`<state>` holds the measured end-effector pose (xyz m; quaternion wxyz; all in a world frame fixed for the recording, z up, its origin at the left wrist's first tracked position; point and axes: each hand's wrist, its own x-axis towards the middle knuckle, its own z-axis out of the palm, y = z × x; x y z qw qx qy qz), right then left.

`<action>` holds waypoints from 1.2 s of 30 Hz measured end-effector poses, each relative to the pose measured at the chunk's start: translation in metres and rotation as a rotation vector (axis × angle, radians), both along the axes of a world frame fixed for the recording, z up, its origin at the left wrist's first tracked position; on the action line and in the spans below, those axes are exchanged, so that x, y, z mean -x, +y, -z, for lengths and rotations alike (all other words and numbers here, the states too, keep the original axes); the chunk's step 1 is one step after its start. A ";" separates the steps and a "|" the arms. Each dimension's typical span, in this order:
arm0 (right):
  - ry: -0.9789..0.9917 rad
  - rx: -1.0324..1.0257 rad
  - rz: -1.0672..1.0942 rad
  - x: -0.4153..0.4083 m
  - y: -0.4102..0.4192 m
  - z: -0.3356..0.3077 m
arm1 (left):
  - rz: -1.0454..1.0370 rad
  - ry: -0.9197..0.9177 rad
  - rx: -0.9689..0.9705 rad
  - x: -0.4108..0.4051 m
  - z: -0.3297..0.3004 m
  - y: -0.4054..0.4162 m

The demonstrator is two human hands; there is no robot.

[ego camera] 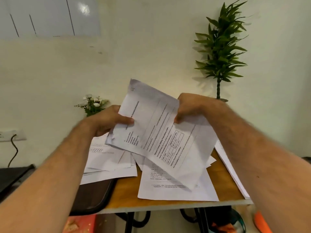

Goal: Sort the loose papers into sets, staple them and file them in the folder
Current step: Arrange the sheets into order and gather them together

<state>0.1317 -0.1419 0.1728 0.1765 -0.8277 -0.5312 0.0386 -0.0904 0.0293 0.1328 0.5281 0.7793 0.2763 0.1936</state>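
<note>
Head view: you hold a thin sheaf of white printed sheets (151, 132) raised above the small orange-brown wooden table (168, 201), tilted toward you, presumably so the headings can be read for sorting. Your left hand (107, 120) pinches the sheaf's left edge, thumb on top, fingers closed behind. Your right hand (190, 106) grips the upper right edge, fingers curled onto the paper, as if about to peel off or square up a sheet. The remaining loose white papers (176, 187) lie scattered across the table beneath, some overlapping a dark brown flat folder (94, 194) at the table's left edge. No stapler is visible. In my judgement, sorting is at an early stage; nothing here appears stapled or filed.
</note>
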 end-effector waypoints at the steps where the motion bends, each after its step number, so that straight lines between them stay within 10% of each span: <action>1: -0.015 -0.009 0.003 0.001 0.002 -0.001 | 0.003 -0.036 0.043 0.002 0.005 0.000; 9: -0.111 -0.001 -0.002 0.000 0.000 0.006 | -0.116 -0.100 -0.031 -0.012 0.035 -0.015; 14: -0.221 -0.420 0.019 -0.022 -0.009 0.015 | -0.230 -0.305 0.031 -0.015 0.042 -0.009; 18: 0.321 -0.842 0.180 -0.040 -0.021 0.048 | -0.205 -0.382 0.139 -0.011 0.053 -0.011; 23: 1.152 -0.767 -0.031 -0.043 -0.035 0.092 | -0.240 -0.414 0.199 -0.018 0.072 -0.014; 36: 0.825 -0.748 0.108 -0.040 -0.040 0.132 | -0.201 -0.367 0.146 -0.035 0.097 -0.036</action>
